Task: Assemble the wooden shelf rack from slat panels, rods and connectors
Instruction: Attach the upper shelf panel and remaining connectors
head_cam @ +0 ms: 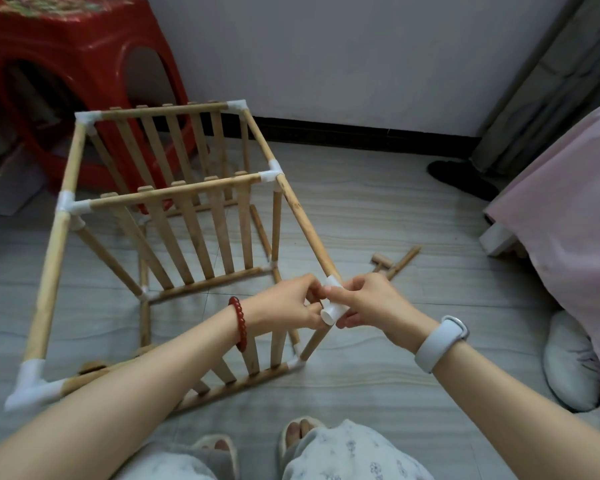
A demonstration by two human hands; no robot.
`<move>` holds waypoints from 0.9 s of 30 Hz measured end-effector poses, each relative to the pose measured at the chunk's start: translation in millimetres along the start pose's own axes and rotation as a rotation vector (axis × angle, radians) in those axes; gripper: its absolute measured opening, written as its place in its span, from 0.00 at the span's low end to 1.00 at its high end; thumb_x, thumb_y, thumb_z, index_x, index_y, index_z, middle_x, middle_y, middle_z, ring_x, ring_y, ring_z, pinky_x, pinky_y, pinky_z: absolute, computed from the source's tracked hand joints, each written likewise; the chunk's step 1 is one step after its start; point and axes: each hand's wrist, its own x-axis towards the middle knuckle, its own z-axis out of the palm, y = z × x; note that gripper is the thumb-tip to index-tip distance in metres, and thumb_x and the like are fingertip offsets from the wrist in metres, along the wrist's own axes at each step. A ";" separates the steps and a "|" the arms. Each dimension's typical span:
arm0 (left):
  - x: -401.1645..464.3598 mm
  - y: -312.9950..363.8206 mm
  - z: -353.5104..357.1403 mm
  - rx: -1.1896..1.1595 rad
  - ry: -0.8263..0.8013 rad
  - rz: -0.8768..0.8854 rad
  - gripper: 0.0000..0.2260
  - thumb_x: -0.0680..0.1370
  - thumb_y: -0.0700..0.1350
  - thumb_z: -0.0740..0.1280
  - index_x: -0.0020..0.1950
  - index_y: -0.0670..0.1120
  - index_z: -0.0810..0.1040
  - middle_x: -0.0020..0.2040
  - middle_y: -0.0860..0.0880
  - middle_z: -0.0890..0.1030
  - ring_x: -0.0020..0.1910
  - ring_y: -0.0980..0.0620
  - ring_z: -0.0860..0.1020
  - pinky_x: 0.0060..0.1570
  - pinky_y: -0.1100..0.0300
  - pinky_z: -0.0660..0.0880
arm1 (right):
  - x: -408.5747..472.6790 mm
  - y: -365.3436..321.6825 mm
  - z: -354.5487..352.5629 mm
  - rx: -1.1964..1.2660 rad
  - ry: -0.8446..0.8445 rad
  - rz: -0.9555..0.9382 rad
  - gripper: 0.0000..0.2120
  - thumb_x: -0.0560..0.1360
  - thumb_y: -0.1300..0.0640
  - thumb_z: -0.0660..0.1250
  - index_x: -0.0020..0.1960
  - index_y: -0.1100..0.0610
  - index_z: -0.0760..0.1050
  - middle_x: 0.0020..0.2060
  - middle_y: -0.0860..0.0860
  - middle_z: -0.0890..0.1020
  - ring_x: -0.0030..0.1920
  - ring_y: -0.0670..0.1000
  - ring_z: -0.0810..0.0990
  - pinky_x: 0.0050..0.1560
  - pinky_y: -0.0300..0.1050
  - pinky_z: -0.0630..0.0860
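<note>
The wooden shelf rack (160, 195) stands on the floor, its slat panels and rods joined by white plastic connectors. At its near right top corner sits a white connector (334, 309) on the end of a long rod (305, 223). My left hand (288, 303) pinches this connector from the left. My right hand (368, 299) grips it from the right, thumb on top. Another white connector (32, 386) caps the near left corner, with one socket open.
Loose wooden rods (397, 263) lie on the floor to the right of the rack. A red plastic stool (84, 64) stands behind it against the wall. A bed with pink bedding (568, 220) and a white slipper (572, 362) are at the right. My slippered feet (257, 445) are below.
</note>
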 end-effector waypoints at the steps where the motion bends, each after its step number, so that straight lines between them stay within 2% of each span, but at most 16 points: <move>1: 2.6 1.8 -2.1 -0.074 -0.071 -0.021 0.19 0.73 0.47 0.70 0.61 0.49 0.70 0.51 0.57 0.75 0.47 0.60 0.75 0.45 0.66 0.73 | -0.2 0.2 -1.7 -0.004 -0.011 -0.002 0.11 0.74 0.52 0.70 0.41 0.61 0.78 0.30 0.51 0.83 0.30 0.46 0.82 0.30 0.34 0.74; 3: 10.0 4.8 -3.3 -0.042 -0.151 -0.004 0.18 0.73 0.44 0.70 0.62 0.47 0.72 0.51 0.58 0.76 0.47 0.59 0.76 0.43 0.69 0.72 | -0.1 -1.3 -5.6 -0.026 -0.046 0.002 0.12 0.74 0.51 0.69 0.45 0.61 0.78 0.32 0.51 0.83 0.30 0.46 0.82 0.31 0.35 0.74; 5: 14.7 7.9 0.5 0.043 -0.104 0.028 0.08 0.74 0.43 0.69 0.51 0.45 0.78 0.40 0.56 0.78 0.39 0.59 0.76 0.35 0.73 0.70 | -0.9 -3.5 -9.0 -0.115 -0.054 -0.005 0.12 0.74 0.50 0.68 0.45 0.60 0.78 0.34 0.52 0.84 0.32 0.46 0.83 0.34 0.37 0.77; 6: 17.4 8.8 2.3 0.049 -0.062 0.018 0.03 0.74 0.42 0.68 0.45 0.43 0.79 0.35 0.54 0.77 0.35 0.57 0.75 0.32 0.72 0.69 | -1.1 -3.7 -10.4 -0.191 -0.039 -0.022 0.12 0.74 0.49 0.68 0.45 0.60 0.77 0.35 0.52 0.84 0.32 0.46 0.83 0.37 0.39 0.79; 7: 19.8 8.5 4.2 0.058 -0.029 -0.001 0.05 0.74 0.41 0.67 0.42 0.41 0.79 0.32 0.52 0.76 0.33 0.55 0.74 0.31 0.68 0.71 | -1.4 -3.6 -11.0 -0.277 -0.021 -0.048 0.13 0.74 0.49 0.68 0.45 0.59 0.77 0.36 0.52 0.84 0.33 0.45 0.83 0.40 0.42 0.81; 9: 21.9 8.2 7.7 0.122 0.002 -0.043 0.08 0.74 0.44 0.66 0.41 0.39 0.79 0.32 0.48 0.76 0.34 0.51 0.75 0.35 0.59 0.73 | -2.6 -3.2 -9.2 -0.438 0.008 -0.105 0.12 0.74 0.47 0.68 0.44 0.57 0.76 0.36 0.51 0.84 0.33 0.44 0.83 0.42 0.45 0.82; 10: 22.0 8.4 6.8 0.161 -0.010 -0.065 0.08 0.74 0.45 0.67 0.41 0.40 0.79 0.32 0.49 0.76 0.35 0.51 0.75 0.35 0.58 0.73 | -2.3 -3.3 -7.4 -0.493 0.018 -0.121 0.12 0.74 0.47 0.67 0.43 0.56 0.75 0.36 0.51 0.83 0.33 0.44 0.83 0.43 0.46 0.82; 13: 16.0 8.0 -3.3 0.236 -0.184 -0.137 0.07 0.71 0.50 0.72 0.44 0.48 0.78 0.37 0.52 0.78 0.39 0.54 0.77 0.37 0.62 0.73 | -0.3 1.4 -2.3 -0.506 0.031 -0.133 0.10 0.75 0.48 0.66 0.41 0.54 0.74 0.35 0.51 0.83 0.34 0.46 0.83 0.43 0.47 0.82; 15: 10.3 5.3 -11.7 0.251 -0.215 -0.143 0.13 0.70 0.53 0.73 0.51 0.51 0.79 0.44 0.53 0.80 0.45 0.54 0.78 0.42 0.61 0.75 | 1.8 5.2 -3.7 -0.468 0.020 -0.130 0.10 0.76 0.48 0.66 0.41 0.54 0.75 0.35 0.51 0.83 0.35 0.46 0.83 0.44 0.46 0.82; 17: 3.0 3.6 -13.9 0.274 -0.158 -0.135 0.21 0.70 0.54 0.73 0.60 0.51 0.76 0.52 0.53 0.79 0.51 0.54 0.76 0.48 0.59 0.75 | 2.8 6.9 -6.1 -0.437 -0.004 -0.117 0.10 0.76 0.48 0.65 0.42 0.54 0.76 0.37 0.54 0.83 0.37 0.49 0.83 0.46 0.48 0.81; 18: -0.2 3.4 -10.5 0.300 -0.121 -0.118 0.22 0.70 0.54 0.73 0.62 0.51 0.74 0.54 0.53 0.78 0.51 0.54 0.76 0.49 0.59 0.75 | 2.9 8.1 -5.8 -0.449 -0.004 -0.123 0.11 0.77 0.47 0.64 0.41 0.53 0.76 0.37 0.54 0.83 0.38 0.51 0.83 0.46 0.48 0.81; 20: -4.8 2.7 0.6 0.381 -0.022 -0.047 0.15 0.71 0.53 0.71 0.55 0.52 0.75 0.48 0.53 0.78 0.46 0.53 0.76 0.44 0.59 0.74 | 2.4 11.1 -1.5 -0.509 0.046 -0.185 0.13 0.77 0.47 0.63 0.39 0.53 0.76 0.36 0.54 0.83 0.37 0.51 0.83 0.41 0.46 0.79; 22: -9.1 3.0 8.2 0.435 0.086 0.001 0.09 0.73 0.53 0.70 0.47 0.51 0.76 0.42 0.53 0.78 0.43 0.53 0.76 0.40 0.59 0.73 | -0.7 16.3 2.5 -0.575 0.122 -0.263 0.17 0.76 0.43 0.62 0.42 0.57 0.76 0.39 0.54 0.81 0.37 0.49 0.80 0.37 0.44 0.76; 25: -14.6 2.9 15.1 0.515 0.224 0.012 0.09 0.74 0.55 0.68 0.45 0.50 0.78 0.40 0.53 0.79 0.42 0.53 0.77 0.42 0.59 0.72 | -11.4 24.9 4.0 -0.646 0.123 -0.211 0.28 0.68 0.31 0.59 0.54 0.54 0.71 0.45 0.48 0.73 0.39 0.42 0.73 0.33 0.36 0.65; 27: -16.1 6.8 16.2 0.558 0.251 0.012 0.10 0.75 0.56 0.66 0.42 0.50 0.76 0.39 0.53 0.78 0.42 0.52 0.77 0.41 0.59 0.70 | -12.7 24.6 4.8 -0.649 0.078 -0.159 0.29 0.68 0.31 0.60 0.57 0.52 0.67 0.42 0.46 0.75 0.36 0.42 0.75 0.30 0.37 0.67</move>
